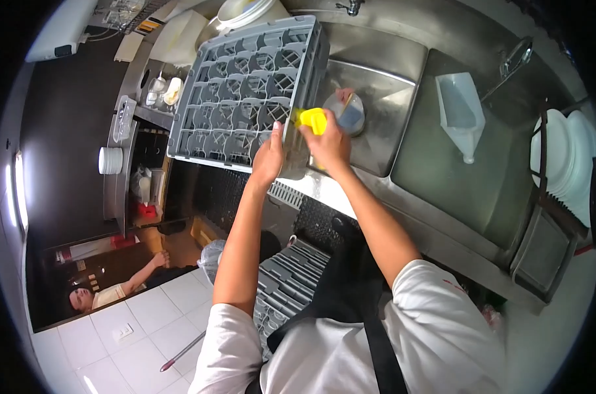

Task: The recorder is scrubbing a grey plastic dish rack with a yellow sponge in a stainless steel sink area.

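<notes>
A grey plastic glass rack (244, 111) with many compartments is tipped up at the left of the sinks, its open grid facing left. My left hand (268, 157) grips the rack's near rim, thumb laid along the edge. In my right hand (331, 145) is a yellow scrub brush (313, 120), held against the rack's outer side wall. Its working face is mostly hidden and blurred. Just beyond my right hand, a round clear container (349, 115) with a blue-grey piece inside sits in the left steel sink basin (386, 138).
Cloudy water fills the right basin (480, 192), where a white plastic scoop (460, 106) floats. White plates (559, 152) stand in a rack at far right. Stacked grey racks (295, 276) are low before me. Another person (106, 298) is visible through an opening at lower left.
</notes>
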Tool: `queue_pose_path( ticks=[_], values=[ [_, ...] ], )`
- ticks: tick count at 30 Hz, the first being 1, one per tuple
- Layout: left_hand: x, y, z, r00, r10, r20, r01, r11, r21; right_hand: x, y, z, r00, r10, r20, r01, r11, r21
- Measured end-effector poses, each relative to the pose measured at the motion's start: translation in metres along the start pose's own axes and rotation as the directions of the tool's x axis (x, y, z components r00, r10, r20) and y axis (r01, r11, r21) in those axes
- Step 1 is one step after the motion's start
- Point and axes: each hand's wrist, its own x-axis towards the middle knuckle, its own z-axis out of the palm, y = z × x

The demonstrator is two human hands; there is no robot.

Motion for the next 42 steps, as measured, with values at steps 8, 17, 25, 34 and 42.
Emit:
queue_pose_path(
  ticks=[8, 17, 25, 34, 42],
  values=[
    [-0.004, 0.003, 0.001, 0.996, 0.056, -0.064, -0.056, 0.998, 0.004, 0.005, 0.014, -0.009, 0.993, 0.074, 0.086, -0.074, 0.997, -0.007],
    [-0.003, -0.002, 0.001, 0.993, 0.034, -0.117, -0.023, 0.995, 0.096, 0.008, 0.008, 0.003, 0.98, 0.071, 0.185, -0.12, 0.956, 0.268],
    [-0.017, 0.019, 0.008, 0.977, 0.042, -0.208, 0.002, 0.979, 0.204, 0.034, 0.055, 0.003, 0.995, 0.1, 0.021, -0.102, 0.965, 0.243],
    [-0.007, 0.036, 0.019, 0.88, 0.347, -0.324, -0.3, 0.936, 0.185, 0.018, 0.087, -0.003, 0.978, 0.077, 0.196, -0.185, 0.753, 0.631],
    [-0.064, 0.031, 0.025, 0.514, 0.638, -0.574, -0.516, 0.764, 0.387, 0.008, 0.071, -0.027, 0.98, 0.171, 0.097, -0.195, 0.775, 0.601]
  ],
)
